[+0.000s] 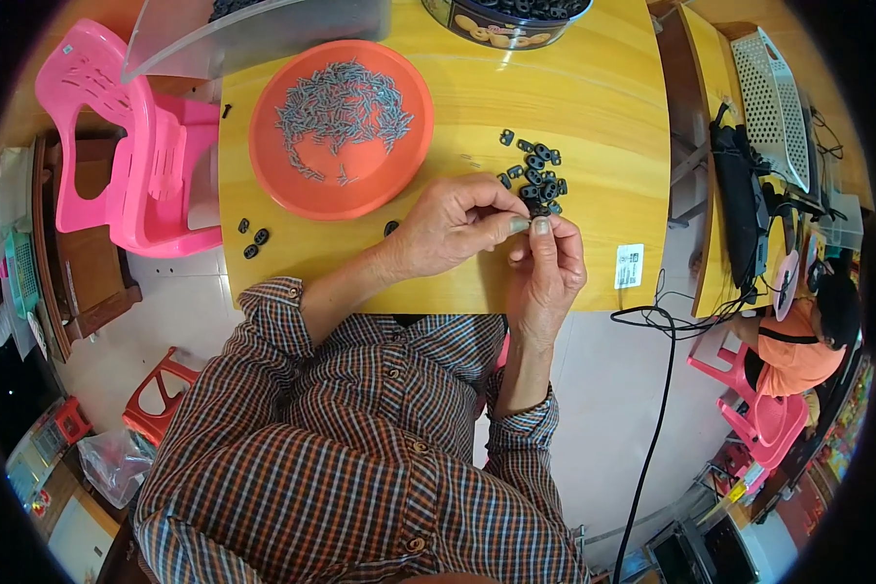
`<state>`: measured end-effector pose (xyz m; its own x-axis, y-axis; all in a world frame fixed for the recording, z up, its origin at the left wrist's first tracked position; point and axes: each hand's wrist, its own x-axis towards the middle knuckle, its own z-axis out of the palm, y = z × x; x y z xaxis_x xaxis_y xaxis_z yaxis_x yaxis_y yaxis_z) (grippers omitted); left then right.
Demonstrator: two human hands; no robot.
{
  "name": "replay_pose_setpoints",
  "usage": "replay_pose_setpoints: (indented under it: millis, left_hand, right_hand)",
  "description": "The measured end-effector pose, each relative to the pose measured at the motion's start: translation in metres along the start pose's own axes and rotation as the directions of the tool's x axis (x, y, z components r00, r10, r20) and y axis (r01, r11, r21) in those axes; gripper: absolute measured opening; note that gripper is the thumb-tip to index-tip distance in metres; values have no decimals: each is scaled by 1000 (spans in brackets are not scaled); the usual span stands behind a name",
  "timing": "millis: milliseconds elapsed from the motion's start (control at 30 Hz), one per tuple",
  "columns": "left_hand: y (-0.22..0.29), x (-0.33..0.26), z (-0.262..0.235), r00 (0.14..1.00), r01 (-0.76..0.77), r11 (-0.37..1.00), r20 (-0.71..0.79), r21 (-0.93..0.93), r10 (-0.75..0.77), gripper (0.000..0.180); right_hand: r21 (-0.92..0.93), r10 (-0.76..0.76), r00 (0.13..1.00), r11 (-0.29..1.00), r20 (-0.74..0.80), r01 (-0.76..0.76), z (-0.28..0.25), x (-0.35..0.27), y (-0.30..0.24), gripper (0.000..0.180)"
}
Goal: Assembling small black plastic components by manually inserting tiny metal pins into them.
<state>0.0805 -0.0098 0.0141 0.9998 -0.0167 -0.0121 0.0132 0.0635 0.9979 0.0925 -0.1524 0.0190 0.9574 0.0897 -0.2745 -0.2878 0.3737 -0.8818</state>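
My left hand (457, 232) and my right hand (547, 275) meet over the table's near edge, right of the middle. Thumb and forefinger of each are pinched, their tips almost touching. What they grip is tiny and mostly covered by the fingers. Just beyond the fingertips lies a loose heap of small black two-holed pieces (535, 164), shaped like cord locks. Left of my hands stands an orange-red round plate (341, 198) strewn with many slim grey metal pieces (346, 109), too small to tell whether springs or screws. One black piece (391, 228) sits beside my left wrist.
More black pieces (261, 237) lie at the table's left edge. A clear plastic bin (292, 44) and a round tin (506, 34) of black parts stand at the back. A white label (629, 265) lies near the right corner; a black cable (664, 389) hangs beyond. Another person (798, 346) sits right.
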Motion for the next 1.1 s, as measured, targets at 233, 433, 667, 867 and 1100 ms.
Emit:
replay_pose_setpoints:
  millis: [233, 433, 667, 867, 1100]
  left_hand:
    - [2, 1, -5, 994, 105, 969, -10, -222, -110, 12]
    - [2, 1, -6, 994, 106, 977, -6, -187, -109, 12]
    - [2, 2, -9, 996, 85, 987, 3, -139, -86, 13]
    - [3, 3, -9, 996, 88, 988, 8, -129, -88, 13]
    - [1, 2, -11, 997, 81, 992, 10, -98, -80, 13]
  right_hand:
    - [25, 25, 998, 999, 49, -26, -2, 0, -5, 6]
    - [-21, 37, 997, 999, 62, -36, -2, -1, -6, 6]
    - [-45, 45, 994, 998, 97, -41, -3, 0, -5, 7]
    - [-84, 28, 997, 996, 67, -22, -2, 0, -6, 7]
    - [-203, -44, 997, 978, 59, 55, 1, -3, -5, 3]
